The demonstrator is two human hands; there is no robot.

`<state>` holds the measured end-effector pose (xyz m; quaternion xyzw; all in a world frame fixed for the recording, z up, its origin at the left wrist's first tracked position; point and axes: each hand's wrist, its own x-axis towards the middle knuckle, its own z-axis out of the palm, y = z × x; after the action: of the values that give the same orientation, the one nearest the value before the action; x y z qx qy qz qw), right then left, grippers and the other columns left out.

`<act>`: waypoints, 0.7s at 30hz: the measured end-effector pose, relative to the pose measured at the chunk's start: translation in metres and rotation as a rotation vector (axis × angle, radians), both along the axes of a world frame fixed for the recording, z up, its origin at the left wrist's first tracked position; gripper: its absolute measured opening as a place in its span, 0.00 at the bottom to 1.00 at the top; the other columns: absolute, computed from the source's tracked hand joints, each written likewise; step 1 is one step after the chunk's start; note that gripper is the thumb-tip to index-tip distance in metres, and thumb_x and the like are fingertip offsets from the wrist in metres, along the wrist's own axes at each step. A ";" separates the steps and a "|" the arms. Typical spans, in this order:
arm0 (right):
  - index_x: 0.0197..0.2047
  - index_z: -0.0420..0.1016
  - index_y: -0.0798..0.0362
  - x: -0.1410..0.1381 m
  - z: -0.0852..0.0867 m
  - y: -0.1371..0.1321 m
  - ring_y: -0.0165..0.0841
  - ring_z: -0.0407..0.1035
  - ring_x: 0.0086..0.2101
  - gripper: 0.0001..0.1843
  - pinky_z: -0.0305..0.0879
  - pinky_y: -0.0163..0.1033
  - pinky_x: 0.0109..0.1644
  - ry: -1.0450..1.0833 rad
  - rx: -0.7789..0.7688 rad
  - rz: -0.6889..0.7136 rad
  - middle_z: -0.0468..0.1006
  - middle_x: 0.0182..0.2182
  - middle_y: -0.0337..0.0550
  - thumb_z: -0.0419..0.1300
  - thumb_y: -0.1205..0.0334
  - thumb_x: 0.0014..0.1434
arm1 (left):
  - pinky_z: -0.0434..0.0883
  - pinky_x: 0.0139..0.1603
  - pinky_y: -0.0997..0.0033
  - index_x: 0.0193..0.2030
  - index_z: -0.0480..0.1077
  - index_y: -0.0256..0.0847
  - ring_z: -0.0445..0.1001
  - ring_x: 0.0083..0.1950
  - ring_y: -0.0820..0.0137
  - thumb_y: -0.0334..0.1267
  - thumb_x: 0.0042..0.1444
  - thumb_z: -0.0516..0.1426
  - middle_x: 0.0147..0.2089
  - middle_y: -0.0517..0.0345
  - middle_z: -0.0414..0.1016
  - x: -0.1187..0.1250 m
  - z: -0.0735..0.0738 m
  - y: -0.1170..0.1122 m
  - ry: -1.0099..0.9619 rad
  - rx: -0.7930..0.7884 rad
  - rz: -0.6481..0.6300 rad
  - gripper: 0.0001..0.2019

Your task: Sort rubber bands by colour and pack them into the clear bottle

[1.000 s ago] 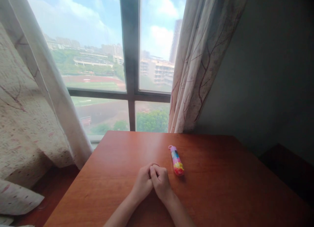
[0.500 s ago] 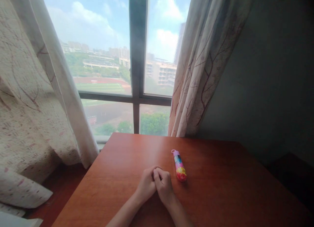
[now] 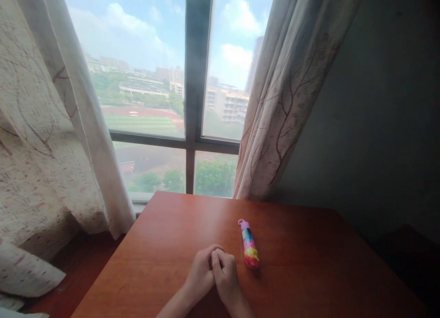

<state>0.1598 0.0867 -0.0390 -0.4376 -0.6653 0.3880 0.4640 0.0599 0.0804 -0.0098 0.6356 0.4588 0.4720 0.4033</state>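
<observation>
My left hand (image 3: 202, 268) and my right hand (image 3: 226, 273) are clasped together, low over the table in front of me. Both have their fingers folded in, with the right thumb on top. No object shows in either hand, though the space between the palms is hidden. Just right of my right hand, untouched, a clear tube (image 3: 250, 245) lies on the tabletop. It has a lilac cap with a loop at its far end. Bands of blue, white, pink, yellow and red fill it; what the coloured contents are, I cannot tell.
The brown wooden table (image 3: 309, 263) reaches to a window (image 3: 189, 139) overlooking a sports field and buildings. Patterned curtains hang at the left (image 3: 37, 125) and right (image 3: 271, 125) of the glass. A dark wall (image 3: 371, 125) stands on the right.
The whole view has tilted slightly, so the table, the tube and my hands appear a little lower. My hands remain clasped and the tube lies where it was on the table.
</observation>
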 end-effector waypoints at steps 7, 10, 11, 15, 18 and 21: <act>0.22 0.55 0.51 0.001 0.001 -0.001 0.28 0.55 0.23 0.23 0.45 0.36 0.28 -0.007 -0.010 0.003 0.59 0.19 0.35 0.45 0.54 0.68 | 0.67 0.33 0.75 0.34 0.71 0.37 0.73 0.33 0.68 0.27 0.49 0.52 0.30 0.57 0.76 -0.001 0.000 -0.001 0.006 -0.014 -0.009 0.08; 0.22 0.55 0.51 0.002 0.004 0.000 0.28 0.54 0.23 0.22 0.45 0.36 0.28 0.004 -0.019 0.017 0.58 0.19 0.34 0.46 0.54 0.67 | 0.67 0.33 0.75 0.34 0.71 0.37 0.73 0.33 0.68 0.26 0.47 0.52 0.29 0.58 0.75 -0.001 0.001 -0.001 0.004 -0.021 -0.013 0.09; 0.22 0.55 0.51 0.002 0.005 0.001 0.28 0.54 0.23 0.22 0.45 0.36 0.28 0.007 -0.022 0.021 0.58 0.19 0.34 0.47 0.55 0.67 | 0.67 0.33 0.75 0.34 0.71 0.37 0.72 0.32 0.68 0.26 0.47 0.52 0.29 0.58 0.74 -0.001 0.001 -0.001 0.003 -0.023 -0.015 0.09; 0.22 0.57 0.52 0.005 0.007 0.002 0.27 0.54 0.23 0.20 0.46 0.35 0.28 0.026 -0.034 0.030 0.58 0.20 0.33 0.49 0.55 0.65 | 0.66 0.33 0.75 0.32 0.70 0.38 0.71 0.32 0.68 0.26 0.47 0.52 0.29 0.59 0.73 0.000 0.002 0.000 0.007 -0.032 -0.024 0.08; 0.21 0.58 0.52 0.005 0.009 0.003 0.27 0.55 0.23 0.20 0.47 0.34 0.28 0.043 -0.039 0.024 0.58 0.20 0.33 0.51 0.56 0.64 | 0.66 0.34 0.74 0.31 0.70 0.38 0.72 0.33 0.68 0.27 0.48 0.51 0.29 0.58 0.73 -0.001 0.002 0.000 0.021 -0.030 -0.030 0.08; 0.21 0.59 0.53 0.004 0.010 0.003 0.27 0.55 0.23 0.20 0.47 0.34 0.28 0.053 -0.042 0.017 0.59 0.19 0.33 0.52 0.57 0.63 | 0.66 0.35 0.74 0.32 0.70 0.38 0.72 0.33 0.68 0.27 0.49 0.50 0.30 0.58 0.74 -0.003 0.002 0.000 0.032 -0.026 -0.038 0.09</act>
<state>0.1642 0.0899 -0.0291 -0.4311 -0.6484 0.4171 0.4688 0.0568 0.0800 -0.0081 0.6465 0.4592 0.4477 0.4132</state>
